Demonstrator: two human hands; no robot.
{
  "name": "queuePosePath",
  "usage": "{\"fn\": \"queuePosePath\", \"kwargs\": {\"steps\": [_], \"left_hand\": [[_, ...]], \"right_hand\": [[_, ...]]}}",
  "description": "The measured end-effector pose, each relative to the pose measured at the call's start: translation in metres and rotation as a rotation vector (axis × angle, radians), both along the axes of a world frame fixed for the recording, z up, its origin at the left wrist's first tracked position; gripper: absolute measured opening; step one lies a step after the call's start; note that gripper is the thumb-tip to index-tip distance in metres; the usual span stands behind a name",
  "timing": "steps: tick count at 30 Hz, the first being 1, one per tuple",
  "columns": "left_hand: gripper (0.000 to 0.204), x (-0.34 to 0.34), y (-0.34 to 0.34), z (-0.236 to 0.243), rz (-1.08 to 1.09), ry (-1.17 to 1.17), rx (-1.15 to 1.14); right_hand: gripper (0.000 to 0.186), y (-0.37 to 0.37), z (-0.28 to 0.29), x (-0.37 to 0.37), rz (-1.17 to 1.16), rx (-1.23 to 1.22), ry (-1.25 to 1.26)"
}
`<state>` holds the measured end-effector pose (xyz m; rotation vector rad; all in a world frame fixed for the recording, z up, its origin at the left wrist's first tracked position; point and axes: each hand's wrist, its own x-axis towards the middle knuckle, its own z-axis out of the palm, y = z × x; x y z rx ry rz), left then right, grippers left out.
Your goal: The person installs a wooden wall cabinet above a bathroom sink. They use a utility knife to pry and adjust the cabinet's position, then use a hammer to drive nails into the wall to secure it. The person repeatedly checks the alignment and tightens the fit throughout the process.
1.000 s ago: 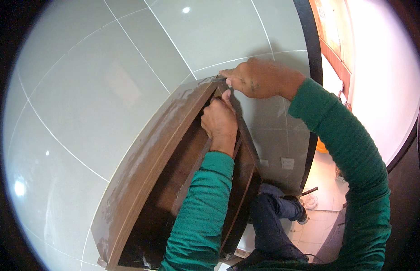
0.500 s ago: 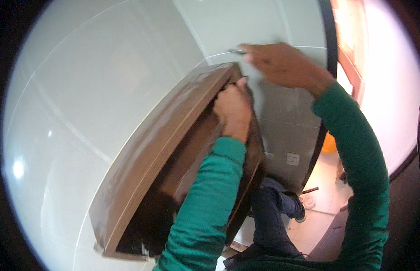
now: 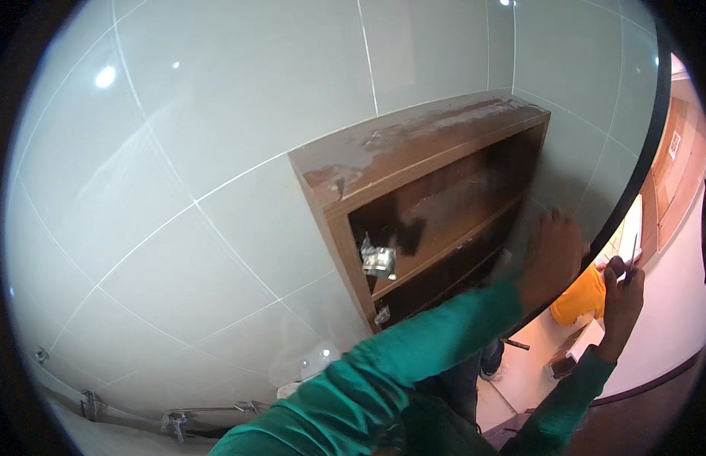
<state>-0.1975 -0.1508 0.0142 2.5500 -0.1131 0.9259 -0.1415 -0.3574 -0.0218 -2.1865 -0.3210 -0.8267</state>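
A brown wooden cabinet (image 3: 436,178) with shelves is on the tiled wall, its top face smeared and a metal hinge (image 3: 379,262) on its left side. My left hand (image 3: 550,251) is right of the cabinet, near the tiled wall and dark edge strip, slightly blurred, fingers extended with nothing visible in them. My right hand (image 3: 624,296), farther right in front of the doorway, is closed on a thin pointed tool (image 3: 634,251).
A person in an orange top (image 3: 577,300) is low in the doorway at right, near a white box (image 3: 585,340). Metal fittings (image 3: 178,422) run along the lower left. A dark short bar (image 3: 518,343) lies near my foot (image 3: 491,365).
My view has swung, showing more of the cabinet front and left wall. My left hand has left the cabinet's inner corner; both hands moved right and down, the right still holding the tool.
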Motion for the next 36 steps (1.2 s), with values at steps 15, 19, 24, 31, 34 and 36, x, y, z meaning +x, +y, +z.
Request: {"fn": "queuePosePath", "kwargs": {"steps": [15, 19, 24, 31, 34, 36], "left_hand": [[0.032, -0.3, 0.203, 0.112, 0.285, -0.226, -0.525], [0.038, -0.297, 0.205, 0.127, 0.215, -0.056, -0.443], [0.032, -0.278, 0.203, 0.123, 0.123, -0.062, -0.37], [0.024, -0.279, 0.197, 0.139, 0.178, 0.104, -0.507], [0.022, -0.274, 0.203, 0.128, 0.144, 0.016, -0.458], [0.021, -0.275, 0.2, 0.128, 0.158, -0.004, -0.438]], "right_hand": [[0.049, 0.088, 0.106, -0.19, 0.766, -0.362, -0.024], [0.044, 0.127, 0.122, -0.21, 0.838, -0.372, -0.099], [0.042, 0.142, 0.14, -0.223, 1.001, -0.314, -0.021], [0.04, 0.143, 0.141, -0.226, 0.833, -0.503, -0.309], [0.038, 0.146, 0.145, -0.221, 0.915, -0.339, -0.043], [0.037, 0.143, 0.145, -0.221, 0.978, -0.232, 0.178]]}}
